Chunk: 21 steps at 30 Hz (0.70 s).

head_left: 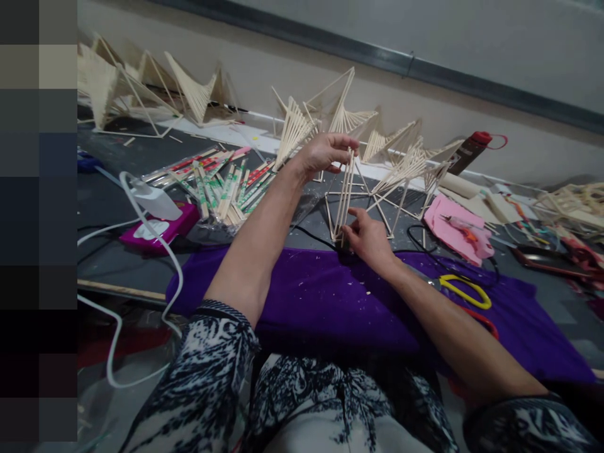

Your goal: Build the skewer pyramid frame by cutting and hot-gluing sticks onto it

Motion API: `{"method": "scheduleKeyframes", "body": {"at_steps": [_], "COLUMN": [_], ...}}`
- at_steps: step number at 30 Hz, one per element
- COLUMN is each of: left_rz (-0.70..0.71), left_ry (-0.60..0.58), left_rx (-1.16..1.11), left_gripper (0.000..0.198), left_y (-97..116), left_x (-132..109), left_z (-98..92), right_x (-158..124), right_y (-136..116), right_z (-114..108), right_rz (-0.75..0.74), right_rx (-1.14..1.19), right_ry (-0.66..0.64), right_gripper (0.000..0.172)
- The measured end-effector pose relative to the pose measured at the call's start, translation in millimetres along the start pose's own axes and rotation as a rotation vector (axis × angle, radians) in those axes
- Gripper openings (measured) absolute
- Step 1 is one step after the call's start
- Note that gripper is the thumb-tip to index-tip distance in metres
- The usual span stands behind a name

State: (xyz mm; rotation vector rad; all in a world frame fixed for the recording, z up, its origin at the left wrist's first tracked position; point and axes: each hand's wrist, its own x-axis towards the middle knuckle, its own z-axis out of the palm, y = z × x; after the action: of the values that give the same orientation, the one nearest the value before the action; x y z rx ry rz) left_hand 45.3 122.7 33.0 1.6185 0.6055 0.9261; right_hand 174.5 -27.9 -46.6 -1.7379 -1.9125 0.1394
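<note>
A model frame of thin wooden sticks (391, 220) stands on the dark table in front of me. Several upright wooden sticks (346, 189) run side by side at its near left corner. My left hand (325, 153) is closed, its fingertips pinching the tops of these sticks. Lower down, my right hand (370, 238) is closed with thumb and index finger at the bottom ends, close to the frame's base. Exactly how many sticks each hand grips is hidden by the fingers. Fanned rows of sticks (401, 168) fill the frame's right side.
Packets of chopsticks (226, 189) lie left of my forearm, near a pink power strip (155, 229) with a white cable. Yellow-handled scissors (465, 290) rest on a purple cloth (321, 289). A bottle (469, 154) and more stick models (198, 94) stand along the wall.
</note>
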Motion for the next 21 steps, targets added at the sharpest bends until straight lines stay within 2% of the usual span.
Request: {"method": "scheduleKeyframes", "body": {"at_steps": [21], "left_rz": [-0.006], "left_ry": [-0.051], "left_rx": [0.045], "left_gripper": [0.037], "left_y": [-0.8], "left_x": [0.4], "left_z": [-4.9], "right_x": [0.5], "right_y": [-6.1], "right_z": [-3.5], "right_rz": [0.044], "right_rx": [-0.139], "right_ry": [-0.028], "right_gripper": [0.043]}}
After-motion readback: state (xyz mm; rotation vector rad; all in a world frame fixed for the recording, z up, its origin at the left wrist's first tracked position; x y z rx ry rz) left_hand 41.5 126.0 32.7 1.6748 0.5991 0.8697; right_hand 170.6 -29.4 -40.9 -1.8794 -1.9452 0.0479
